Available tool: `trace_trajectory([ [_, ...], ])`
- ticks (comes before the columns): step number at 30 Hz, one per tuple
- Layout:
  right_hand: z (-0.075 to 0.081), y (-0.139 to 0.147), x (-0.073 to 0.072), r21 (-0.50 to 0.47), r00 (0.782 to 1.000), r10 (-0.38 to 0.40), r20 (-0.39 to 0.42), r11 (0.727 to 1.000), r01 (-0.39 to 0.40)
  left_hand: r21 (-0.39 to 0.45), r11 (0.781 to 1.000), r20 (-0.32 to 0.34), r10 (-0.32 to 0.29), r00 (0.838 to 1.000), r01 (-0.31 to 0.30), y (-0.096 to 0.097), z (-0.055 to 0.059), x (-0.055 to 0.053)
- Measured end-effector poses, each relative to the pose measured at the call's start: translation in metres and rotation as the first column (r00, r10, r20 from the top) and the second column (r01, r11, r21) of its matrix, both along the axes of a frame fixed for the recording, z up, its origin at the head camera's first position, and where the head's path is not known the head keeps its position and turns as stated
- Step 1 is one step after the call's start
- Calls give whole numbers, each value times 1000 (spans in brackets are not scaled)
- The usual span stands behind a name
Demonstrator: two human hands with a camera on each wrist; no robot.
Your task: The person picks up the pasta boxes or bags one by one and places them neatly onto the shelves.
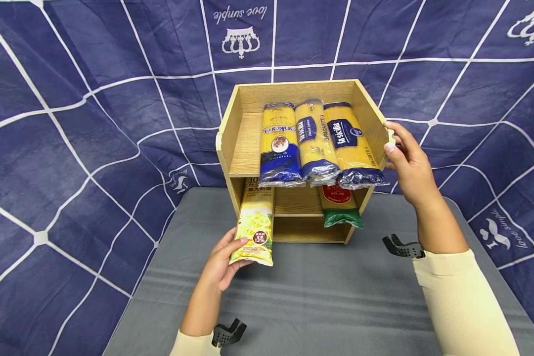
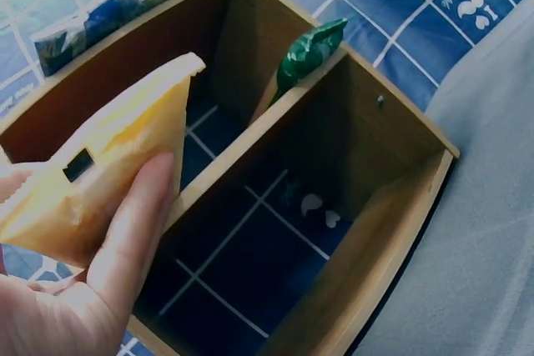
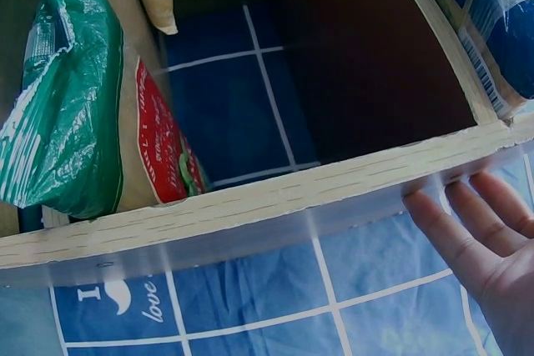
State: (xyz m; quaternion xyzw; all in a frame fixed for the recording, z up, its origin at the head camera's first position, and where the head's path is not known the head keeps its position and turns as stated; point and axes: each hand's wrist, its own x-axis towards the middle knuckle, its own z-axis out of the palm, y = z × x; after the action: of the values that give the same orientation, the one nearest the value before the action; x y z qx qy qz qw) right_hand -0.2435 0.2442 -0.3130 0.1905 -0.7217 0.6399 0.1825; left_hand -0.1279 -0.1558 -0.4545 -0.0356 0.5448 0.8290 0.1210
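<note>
My left hand point(image 1: 222, 259) grips the front end of a yellow noodle packet point(image 1: 255, 225), thumb on top and fingers beneath. The packet sticks out of the left side of the middle level of a wooden shelf point(image 1: 298, 235); its back end is hidden under the upper board. My right hand point(image 1: 407, 160) holds the shelf's right side panel at the front edge. In the right wrist view, several fingers point(image 3: 455, 235) touch the panel's outer face. A green-ended pasta packet point(image 1: 343, 217) lies at the right of the middle level, its front end poking out.
On the top level lie a blue-and-yellow spaghetti packet point(image 1: 279, 143) and two more spaghetti packets point(image 1: 316, 138), their ends overhanging the board. The shelf stands on a grey cloth surface point(image 1: 311, 296), with a blue checked curtain point(image 1: 169, 49) behind and at the sides.
</note>
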Motion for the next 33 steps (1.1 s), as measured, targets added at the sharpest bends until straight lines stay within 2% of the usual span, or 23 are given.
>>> trace_trajectory([
  [3,0,0,0,12,1000,-6,3,1000,6,-1,1000,-9,-1,1000,1,1,1,7],
  [9,-1,2,0,27,1000,-24,2,999,24,18,998,-64,-52,997,53,6,1,18],
  [14,-1,1,-1,25,1000,-23,1,999,23,36,999,-87,-13,996,16,8,-1,21],
  [24,0,-1,1,-5,1000,4,3,1000,-4,42,999,-103,27,994,-23,12,-2,13],
  [33,1,0,1,33,1000,-25,6,999,24,47,997,-86,68,994,-64,14,-1,0],
])
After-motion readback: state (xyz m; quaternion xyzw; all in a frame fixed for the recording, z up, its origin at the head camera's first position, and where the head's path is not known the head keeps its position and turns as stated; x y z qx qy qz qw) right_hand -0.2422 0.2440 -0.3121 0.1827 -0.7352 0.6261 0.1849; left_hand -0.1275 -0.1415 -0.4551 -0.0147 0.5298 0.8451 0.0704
